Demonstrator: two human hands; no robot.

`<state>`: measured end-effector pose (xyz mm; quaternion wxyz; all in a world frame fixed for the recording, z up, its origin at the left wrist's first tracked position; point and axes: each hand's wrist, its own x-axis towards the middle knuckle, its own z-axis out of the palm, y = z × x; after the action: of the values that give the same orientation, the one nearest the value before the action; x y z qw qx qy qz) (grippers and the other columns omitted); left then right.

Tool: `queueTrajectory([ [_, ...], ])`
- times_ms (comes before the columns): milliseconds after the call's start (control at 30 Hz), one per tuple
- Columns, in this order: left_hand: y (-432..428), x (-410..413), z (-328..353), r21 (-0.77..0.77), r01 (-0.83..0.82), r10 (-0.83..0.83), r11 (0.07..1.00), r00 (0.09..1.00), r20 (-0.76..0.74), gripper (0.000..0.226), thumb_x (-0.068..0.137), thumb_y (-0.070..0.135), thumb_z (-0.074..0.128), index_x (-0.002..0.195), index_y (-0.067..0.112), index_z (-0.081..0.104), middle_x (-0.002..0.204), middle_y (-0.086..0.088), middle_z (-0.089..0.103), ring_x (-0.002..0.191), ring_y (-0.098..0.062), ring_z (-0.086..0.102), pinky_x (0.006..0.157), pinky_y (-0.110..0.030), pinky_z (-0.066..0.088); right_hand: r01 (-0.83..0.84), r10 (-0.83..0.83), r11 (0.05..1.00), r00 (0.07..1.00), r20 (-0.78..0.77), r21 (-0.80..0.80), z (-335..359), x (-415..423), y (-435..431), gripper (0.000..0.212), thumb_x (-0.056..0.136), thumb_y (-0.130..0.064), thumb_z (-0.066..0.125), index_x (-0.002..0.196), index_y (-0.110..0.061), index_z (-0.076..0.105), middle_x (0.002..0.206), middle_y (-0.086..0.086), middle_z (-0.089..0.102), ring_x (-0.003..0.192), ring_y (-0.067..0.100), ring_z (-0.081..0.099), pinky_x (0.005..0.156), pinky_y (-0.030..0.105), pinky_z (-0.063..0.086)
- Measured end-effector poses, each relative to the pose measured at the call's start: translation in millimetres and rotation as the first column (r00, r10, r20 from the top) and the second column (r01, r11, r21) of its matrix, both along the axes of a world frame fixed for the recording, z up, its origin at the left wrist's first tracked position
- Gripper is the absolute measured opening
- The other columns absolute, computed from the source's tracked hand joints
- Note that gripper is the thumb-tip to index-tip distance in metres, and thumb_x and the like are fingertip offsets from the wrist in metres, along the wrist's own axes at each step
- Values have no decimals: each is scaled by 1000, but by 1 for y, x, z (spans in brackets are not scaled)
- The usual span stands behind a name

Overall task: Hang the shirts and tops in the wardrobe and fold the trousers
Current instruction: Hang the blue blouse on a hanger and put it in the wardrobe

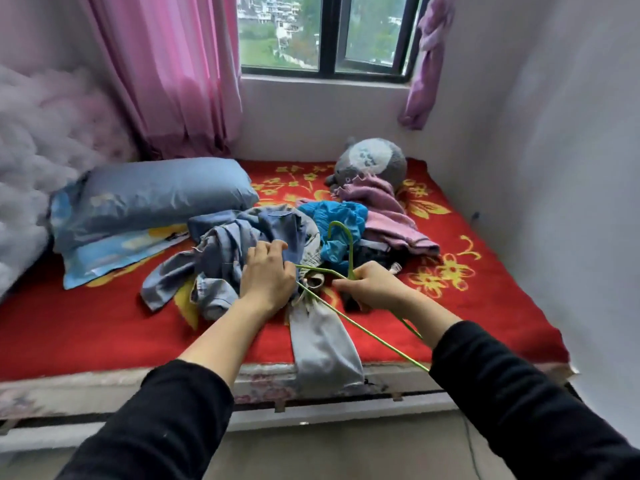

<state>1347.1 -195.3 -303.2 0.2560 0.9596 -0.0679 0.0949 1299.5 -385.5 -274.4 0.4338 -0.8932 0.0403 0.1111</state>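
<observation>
Over red bedspread [104,323], right hand [375,289] grips green hanger [349,247], hook toward window [325,32].

Lying as a clothes pile [242,237] on the bed [104,323], right of the pillow [156,192], nearer than the plush toy [374,161]
</observation>
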Motion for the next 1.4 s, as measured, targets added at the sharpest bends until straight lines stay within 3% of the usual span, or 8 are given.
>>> queueTrajectory([
  [200,-82,67,-44,-20,116,-117,993,976,-184,39,92,19,44,131,13,45,132,-13,46,123,-30,37,101,-41,34,171,-184,979,977,-108,-114,-33,57,-74,54,94,-44,53,53,-11,44,46,7,50,34,14,49,43,20,38],
  [433,-156,149,-90,-31,146,-148,989,931,-334,44,91,19,42,134,12,44,139,-9,44,129,-27,37,105,-40,34,223,-251,963,948,-197,-151,-73,134,-160,54,98,-29,46,47,-10,47,29,-4,45,33,14,48,47,26,43],
  [533,-189,194,-115,-13,127,-122,992,914,-386,44,90,21,43,133,12,44,138,-10,44,128,-27,38,105,-41,35,218,-253,962,935,-246,-161,-93,182,-199,47,97,-24,43,54,-8,55,35,-4,53,31,11,51,40,17,42],
  [767,-255,288,-188,-6,-71,54,997,806,-589,42,91,22,44,132,13,44,138,-12,43,126,-29,38,104,-43,36,275,-269,961,890,-369,-38,-165,318,-278,33,96,-18,40,69,-6,55,49,7,60,37,20,54,39,17,36],
  [1000,-269,362,-267,54,-253,230,966,744,-628,49,89,19,47,136,10,37,138,-15,38,128,-34,32,108,-42,29,230,-236,972,949,-210,-50,-236,409,-296,36,98,-28,39,83,-1,56,69,11,63,64,29,59,66,37,46],
  [1133,-265,409,-300,167,-393,415,904,714,-564,59,91,26,50,142,4,27,145,-17,29,132,-35,22,106,-46,26,210,-220,974,964,-147,-80,-279,438,-292,31,101,-26,41,73,-13,42,65,4,52,63,26,47,59,39,36],
  [1267,-257,440,-331,194,-508,517,839,633,-576,50,93,30,52,131,2,38,134,-22,42,124,-39,37,98,-48,34,157,-163,985,984,-68,-78,-302,470,-284,30,102,-27,39,73,-30,35,65,-1,49,65,23,45,66,44,41],
  [1400,-248,440,-340,-119,-625,445,771,663,-602,14,86,15,58,99,12,62,87,-7,65,89,-31,61,72,-33,42,148,-150,987,989,-18,-63,-308,511,-272,28,102,-29,38,75,-21,37,64,-3,46,62,21,42,61,39,36],
])
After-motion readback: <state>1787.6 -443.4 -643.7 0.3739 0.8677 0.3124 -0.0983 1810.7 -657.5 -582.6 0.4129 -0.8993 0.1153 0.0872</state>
